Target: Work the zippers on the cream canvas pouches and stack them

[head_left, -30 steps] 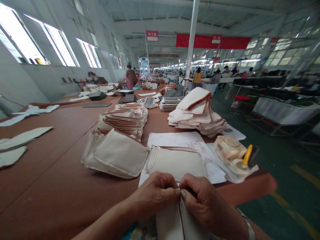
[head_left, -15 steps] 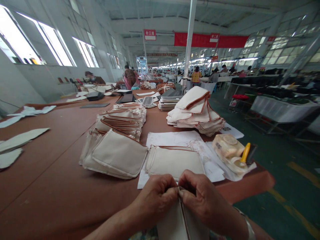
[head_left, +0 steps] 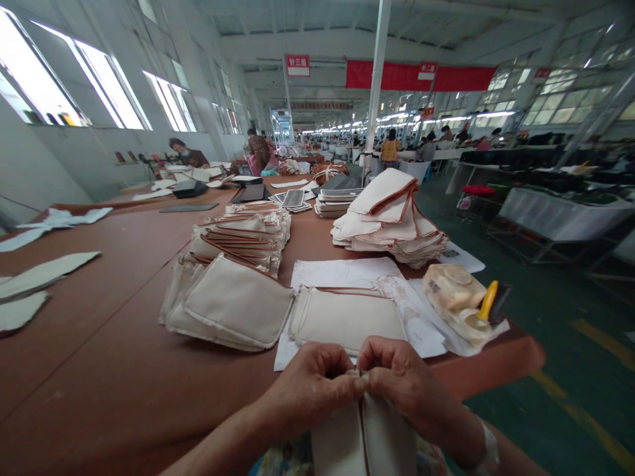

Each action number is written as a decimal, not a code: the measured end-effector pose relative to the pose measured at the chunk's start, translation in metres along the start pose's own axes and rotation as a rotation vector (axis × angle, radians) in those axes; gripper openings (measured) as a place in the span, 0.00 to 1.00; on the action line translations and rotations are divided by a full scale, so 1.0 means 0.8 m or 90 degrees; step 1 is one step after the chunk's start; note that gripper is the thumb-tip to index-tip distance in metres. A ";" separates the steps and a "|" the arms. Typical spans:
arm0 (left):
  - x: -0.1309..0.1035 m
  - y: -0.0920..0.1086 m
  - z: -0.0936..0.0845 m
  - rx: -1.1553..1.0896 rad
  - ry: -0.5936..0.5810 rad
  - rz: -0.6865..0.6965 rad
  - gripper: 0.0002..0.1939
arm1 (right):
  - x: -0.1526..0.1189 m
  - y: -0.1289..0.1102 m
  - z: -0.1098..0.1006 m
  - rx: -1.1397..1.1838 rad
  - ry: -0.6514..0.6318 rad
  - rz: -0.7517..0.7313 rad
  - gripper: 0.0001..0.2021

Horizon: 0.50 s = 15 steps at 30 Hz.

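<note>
Low in the head view, a cream fabric panel (head_left: 338, 437) with a brown-edged seam down its middle hangs at the near table edge. My left hand (head_left: 317, 378) pinches its upper end from the left, and my right hand (head_left: 397, 373) pinches the same end from the right. The thumbs meet over the seam, and the fingertips partly hide the pinched spot. Just beyond my hands lies a small pile of cream panels (head_left: 352, 320) on white paper (head_left: 342, 272). Left of it, a larger stack of brown-edged cream panels (head_left: 238, 304) leans in a row.
A tall pile of folded cream pieces (head_left: 384, 221) stands at the back right. Near the right table edge sit a stained plastic container (head_left: 454, 287) and a yellow-handled tool (head_left: 488, 301). Loose cream pieces (head_left: 44, 274) lie far left on the brown tabletop (head_left: 114, 370). Co-workers (head_left: 258, 151) are in the background.
My left thumb has slid right across the seam until it meets the right thumb. Both hands still pinch the panel's upper end. The piles look the same.
</note>
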<state>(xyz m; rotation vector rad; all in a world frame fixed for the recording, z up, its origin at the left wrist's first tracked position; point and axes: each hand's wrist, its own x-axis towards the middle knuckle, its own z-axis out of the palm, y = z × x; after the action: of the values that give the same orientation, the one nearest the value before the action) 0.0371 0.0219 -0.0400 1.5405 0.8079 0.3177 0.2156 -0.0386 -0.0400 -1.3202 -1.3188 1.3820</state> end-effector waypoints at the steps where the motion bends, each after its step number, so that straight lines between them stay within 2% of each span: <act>1: 0.001 0.002 -0.002 0.036 -0.007 -0.008 0.16 | 0.000 -0.002 -0.001 0.001 -0.004 0.009 0.02; 4: -0.001 0.014 -0.006 0.161 -0.017 -0.017 0.11 | 0.000 -0.006 -0.003 -0.036 -0.019 0.012 0.03; 9: -0.008 0.034 -0.004 0.356 0.006 0.087 0.09 | 0.002 -0.006 -0.008 -0.120 -0.020 -0.024 0.04; 15: -0.010 0.035 0.002 0.452 -0.004 0.112 0.08 | 0.003 0.004 -0.010 -0.106 -0.028 -0.018 0.03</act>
<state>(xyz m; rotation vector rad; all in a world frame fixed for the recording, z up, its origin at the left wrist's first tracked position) 0.0412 0.0168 -0.0119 2.2833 0.8262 0.1548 0.2231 -0.0358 -0.0425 -1.3814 -1.5041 1.3124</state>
